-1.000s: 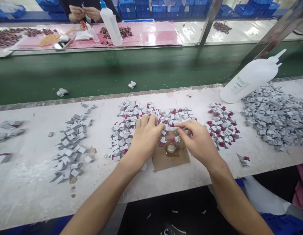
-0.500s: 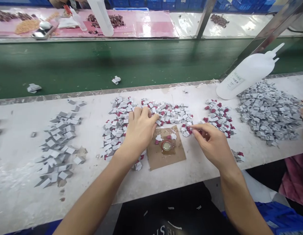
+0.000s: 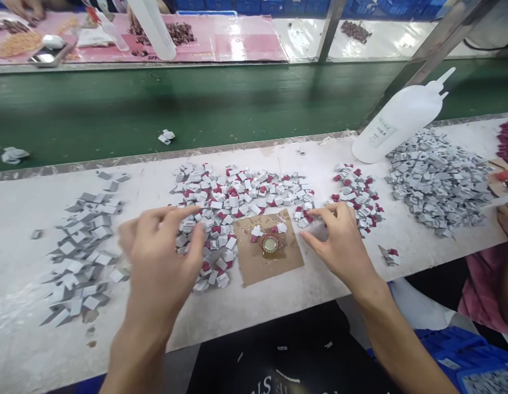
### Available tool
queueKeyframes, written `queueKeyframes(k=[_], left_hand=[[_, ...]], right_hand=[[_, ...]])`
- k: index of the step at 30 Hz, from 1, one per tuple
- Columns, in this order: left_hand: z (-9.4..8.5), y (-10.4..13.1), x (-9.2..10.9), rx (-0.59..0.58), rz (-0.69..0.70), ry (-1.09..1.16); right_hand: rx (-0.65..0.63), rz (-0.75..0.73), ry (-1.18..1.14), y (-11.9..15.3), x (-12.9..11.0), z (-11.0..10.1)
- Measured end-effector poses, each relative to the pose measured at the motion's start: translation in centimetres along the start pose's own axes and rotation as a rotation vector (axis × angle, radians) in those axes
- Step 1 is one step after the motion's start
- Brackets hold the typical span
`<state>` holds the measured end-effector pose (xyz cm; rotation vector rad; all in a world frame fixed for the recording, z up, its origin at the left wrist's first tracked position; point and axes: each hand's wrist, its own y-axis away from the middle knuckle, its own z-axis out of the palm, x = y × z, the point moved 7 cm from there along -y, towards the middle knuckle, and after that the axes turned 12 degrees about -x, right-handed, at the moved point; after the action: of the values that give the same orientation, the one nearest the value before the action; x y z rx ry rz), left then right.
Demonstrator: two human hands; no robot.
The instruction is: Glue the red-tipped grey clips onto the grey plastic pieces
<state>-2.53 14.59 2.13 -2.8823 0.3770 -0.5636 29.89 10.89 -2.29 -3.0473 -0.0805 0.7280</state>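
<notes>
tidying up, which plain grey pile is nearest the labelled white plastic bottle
The large, dense pile of small grey pieces at right, beside the labelled white plastic bottle; the looser grey pile lies left of the left hand.

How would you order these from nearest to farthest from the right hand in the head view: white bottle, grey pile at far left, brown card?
From the right hand:
1. Brown card, just left of the fingertips
2. White bottle, beyond the hand, to its right
3. Grey pile, far left, past the left hand
</notes>
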Motion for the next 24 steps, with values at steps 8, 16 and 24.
queueKeyframes(k=[8,16,24], left_hand=[[-3.4,7.1,-10.2,0.059,-0.458,-0.217],[-5.0,12.2,-14.2,0.058,-0.711,-0.250],[-3.3,10.5,-12.2,-0.097,-0.591,-0.177]], right_hand=[[-0.050,-0.021,-0.045,1.5,0.0,0.0],[-0.125,-0.121,-0.045,5.7,1.3,1.4],[-0.026,-0.110,-0.143,5.6,0.1,0.8]])
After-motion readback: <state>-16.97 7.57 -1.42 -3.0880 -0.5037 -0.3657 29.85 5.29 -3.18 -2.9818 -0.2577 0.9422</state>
